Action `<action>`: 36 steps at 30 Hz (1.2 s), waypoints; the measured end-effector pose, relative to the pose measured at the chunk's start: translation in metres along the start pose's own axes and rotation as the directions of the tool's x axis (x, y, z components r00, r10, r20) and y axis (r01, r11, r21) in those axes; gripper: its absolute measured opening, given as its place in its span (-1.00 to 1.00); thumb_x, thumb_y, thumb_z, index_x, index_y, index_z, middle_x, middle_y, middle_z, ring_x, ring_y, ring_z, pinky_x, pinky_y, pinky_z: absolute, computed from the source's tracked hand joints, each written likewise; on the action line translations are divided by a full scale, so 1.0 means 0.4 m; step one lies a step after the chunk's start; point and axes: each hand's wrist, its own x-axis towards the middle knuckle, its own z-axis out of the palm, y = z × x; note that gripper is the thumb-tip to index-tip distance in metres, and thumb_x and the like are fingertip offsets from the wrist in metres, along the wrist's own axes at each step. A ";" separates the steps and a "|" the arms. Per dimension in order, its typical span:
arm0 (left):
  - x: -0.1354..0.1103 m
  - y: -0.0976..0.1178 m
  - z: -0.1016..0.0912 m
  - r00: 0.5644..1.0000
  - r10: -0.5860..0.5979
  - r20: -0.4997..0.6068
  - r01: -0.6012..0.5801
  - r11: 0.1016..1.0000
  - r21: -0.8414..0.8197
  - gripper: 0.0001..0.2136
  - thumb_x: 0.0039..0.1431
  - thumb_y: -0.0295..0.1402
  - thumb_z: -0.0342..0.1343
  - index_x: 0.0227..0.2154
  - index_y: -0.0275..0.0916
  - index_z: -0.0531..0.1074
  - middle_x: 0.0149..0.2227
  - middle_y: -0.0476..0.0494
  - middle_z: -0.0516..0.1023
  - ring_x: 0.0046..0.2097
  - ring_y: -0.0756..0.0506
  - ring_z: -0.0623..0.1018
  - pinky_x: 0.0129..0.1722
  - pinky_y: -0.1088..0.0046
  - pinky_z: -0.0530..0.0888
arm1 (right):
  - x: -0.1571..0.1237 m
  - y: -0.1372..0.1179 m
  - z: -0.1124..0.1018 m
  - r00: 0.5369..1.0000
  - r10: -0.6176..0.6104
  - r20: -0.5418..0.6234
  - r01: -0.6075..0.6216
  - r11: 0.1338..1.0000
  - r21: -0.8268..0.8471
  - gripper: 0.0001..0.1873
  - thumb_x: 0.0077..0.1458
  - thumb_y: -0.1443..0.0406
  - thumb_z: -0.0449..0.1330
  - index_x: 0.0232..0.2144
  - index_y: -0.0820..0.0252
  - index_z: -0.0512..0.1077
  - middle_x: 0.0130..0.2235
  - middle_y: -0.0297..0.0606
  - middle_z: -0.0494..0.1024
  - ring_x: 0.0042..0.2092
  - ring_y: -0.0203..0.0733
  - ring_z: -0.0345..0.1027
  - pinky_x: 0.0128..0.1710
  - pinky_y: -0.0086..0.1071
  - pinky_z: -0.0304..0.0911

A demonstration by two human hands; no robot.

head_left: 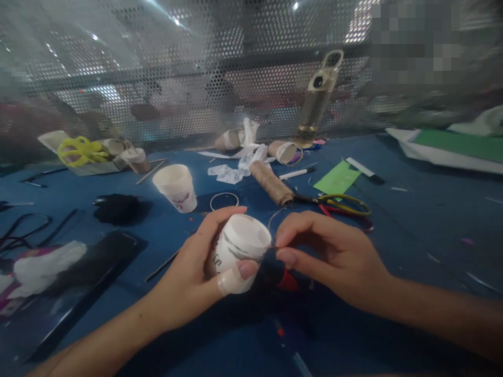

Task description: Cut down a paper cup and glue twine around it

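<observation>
My left hand (196,267) is wrapped round a white paper cup (239,246), which is tilted with its rim toward the right. Dark marks show on the cup's side, and a pale bandage circles my left thumb. Close to the rim, my right hand (326,256) pinches the end of a thin strand of twine (272,220) between thumb and forefinger. Behind the hands lies a spool of brown twine (271,183), and the strand seems to run up toward it. Scissors with yellow and red handles (346,204) rest beside the spool.
A stack of white paper cups (176,188) stands at the back left, near a thin ring (223,201). A clear bottle (316,102) is by the perforated metal screen. Green paper (338,177), a marker (296,174), a black phone-like slab (98,267) and yellow-handled scissors (80,152) lie about.
</observation>
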 end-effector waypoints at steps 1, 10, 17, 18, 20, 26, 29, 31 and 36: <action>0.000 0.001 0.001 1.000 -0.003 0.004 0.002 1.000 0.006 -0.46 0.23 -0.10 0.34 0.22 0.04 0.34 -0.02 0.00 0.57 -0.03 -0.14 0.51 -0.06 0.41 0.43 | 0.000 0.001 0.001 1.000 0.004 -0.003 -0.004 1.000 0.002 -0.94 0.22 0.30 0.36 -0.28 0.08 0.53 -0.32 -0.37 0.63 -0.33 -0.31 0.52 -0.30 -0.50 0.47; 0.000 0.002 0.006 1.000 -0.013 0.025 0.013 1.000 0.009 -0.45 0.24 -0.10 0.32 0.23 0.00 0.31 -0.02 -0.05 0.58 -0.08 -0.15 0.53 -0.10 0.39 0.46 | 0.003 0.007 -0.003 1.000 0.020 -0.003 -0.020 1.000 -0.008 -0.92 0.21 0.27 0.37 -0.33 0.10 0.55 -0.35 -0.35 0.62 -0.34 -0.28 0.48 -0.34 -0.45 0.43; -0.002 0.004 0.005 0.999 -0.014 0.030 0.014 1.000 0.019 -0.45 0.25 -0.09 0.32 0.24 -0.01 0.31 -0.05 -0.06 0.57 -0.12 -0.13 0.52 -0.13 0.41 0.46 | -0.001 0.007 -0.002 1.000 -0.017 -0.007 0.017 1.000 -0.013 -0.92 0.22 0.27 0.37 -0.32 0.11 0.54 -0.33 -0.33 0.62 -0.35 -0.28 0.49 -0.35 -0.45 0.43; -0.002 0.004 0.005 1.000 -0.009 0.030 0.008 1.000 0.020 -0.45 0.25 -0.08 0.32 0.24 -0.01 0.31 -0.05 -0.06 0.57 -0.11 -0.13 0.52 -0.13 0.40 0.46 | -0.002 0.007 -0.002 1.000 -0.016 -0.014 0.016 1.000 -0.015 -0.92 0.22 0.27 0.37 -0.31 0.10 0.54 -0.33 -0.33 0.62 -0.34 -0.28 0.49 -0.35 -0.45 0.43; -0.001 0.003 0.005 1.000 -0.001 0.032 0.000 1.000 0.017 -0.45 0.25 -0.07 0.32 0.24 0.00 0.31 -0.03 -0.07 0.57 -0.10 -0.14 0.52 -0.11 0.39 0.47 | -0.002 0.006 -0.003 1.000 -0.013 -0.017 0.012 0.999 -0.031 -0.92 0.20 0.27 0.38 -0.32 0.10 0.55 -0.33 -0.33 0.61 -0.33 -0.26 0.49 -0.34 -0.43 0.44; 0.000 0.001 0.006 0.999 -0.004 0.037 0.003 0.999 0.035 -0.44 0.25 -0.09 0.31 0.24 -0.03 0.30 -0.01 -0.10 0.58 -0.07 -0.18 0.54 -0.09 0.36 0.48 | -0.001 0.004 -0.007 0.999 -0.051 -0.014 0.050 0.996 -0.076 -0.94 0.22 0.32 0.36 -0.32 0.11 0.55 -0.32 -0.33 0.61 -0.30 -0.27 0.49 -0.33 -0.44 0.43; -0.001 0.001 0.007 1.000 0.001 0.026 -0.002 1.000 0.029 -0.45 0.25 -0.08 0.32 0.23 -0.02 0.32 -0.01 -0.08 0.56 -0.07 -0.16 0.53 -0.11 0.39 0.46 | -0.002 0.006 -0.008 0.997 -0.072 -0.007 0.071 0.994 -0.082 -0.94 0.25 0.32 0.34 -0.30 0.11 0.53 -0.31 -0.34 0.60 -0.30 -0.29 0.48 -0.32 -0.46 0.42; -0.001 0.001 0.007 1.000 0.006 0.020 -0.007 1.000 0.030 -0.46 0.25 -0.08 0.32 0.23 -0.01 0.32 0.01 -0.07 0.54 -0.06 -0.16 0.51 -0.10 0.40 0.46 | -0.004 0.007 -0.008 0.997 -0.080 -0.003 0.079 0.993 -0.090 -0.95 0.25 0.32 0.34 -0.29 0.10 0.53 -0.30 -0.35 0.59 -0.29 -0.30 0.48 -0.31 -0.47 0.42; 0.000 0.003 0.007 0.999 -0.001 0.044 0.000 1.000 0.024 -0.46 0.26 -0.09 0.31 0.24 -0.02 0.31 -0.02 -0.07 0.57 -0.09 -0.15 0.53 -0.11 0.38 0.46 | -0.003 0.004 -0.007 0.996 -0.088 0.001 0.087 0.989 -0.121 -0.94 0.25 0.34 0.34 -0.30 0.11 0.52 -0.30 -0.34 0.59 -0.30 -0.30 0.48 -0.32 -0.47 0.42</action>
